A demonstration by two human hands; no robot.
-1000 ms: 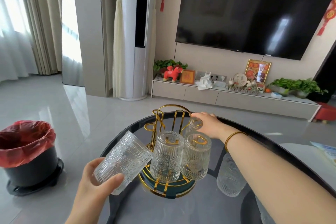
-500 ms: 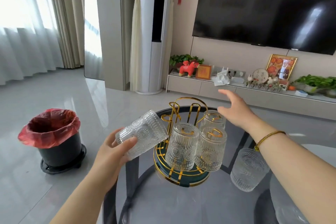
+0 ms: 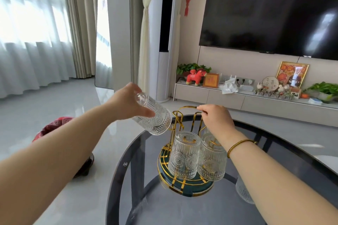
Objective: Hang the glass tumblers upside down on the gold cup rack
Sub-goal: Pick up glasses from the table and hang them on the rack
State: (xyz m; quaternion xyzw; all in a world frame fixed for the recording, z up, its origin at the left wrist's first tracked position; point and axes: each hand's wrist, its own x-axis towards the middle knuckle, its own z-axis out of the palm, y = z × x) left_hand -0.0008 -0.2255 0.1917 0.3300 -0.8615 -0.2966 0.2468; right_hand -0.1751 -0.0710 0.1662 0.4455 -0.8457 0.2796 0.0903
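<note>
1. I am looking down on a round dark glass worktop (image 3: 274,133) with a black rim; pale glossy floor tiles show around and through it.
2. The room beyond has sheer white curtains (image 3: 36,42) on the left, a large black television (image 3: 265,9) on the wall, and a long low cabinet (image 3: 228,97) under it carrying plants, a red toy horse and framed pictures. A bin with a red liner (image 3: 54,126) stands on the floor, mostly hidden behind my left forearm.
3. One gold cup rack (image 3: 184,115) stands on the worktop, on a round green base with gold lines.
4. I count five glass tumblers. Two hang upside down on the near side of the rack (image 3: 183,153) (image 3: 212,160). A third is partly visible behind them, hidden by my right wrist. A fourth (image 3: 244,192) rests on the worktop right of the rack, half covered by my right forearm.
5. My left hand (image 3: 126,102) holds the fifth tumbler (image 3: 153,117) in the air just left of the rack top, tilted, mouth pointing down toward the rack; the fingers wrap its ribbed wall.
6. My right hand (image 3: 217,120), with a gold bangle (image 3: 239,145) at the wrist, pinches the rack's top loop between its fingers.
</note>
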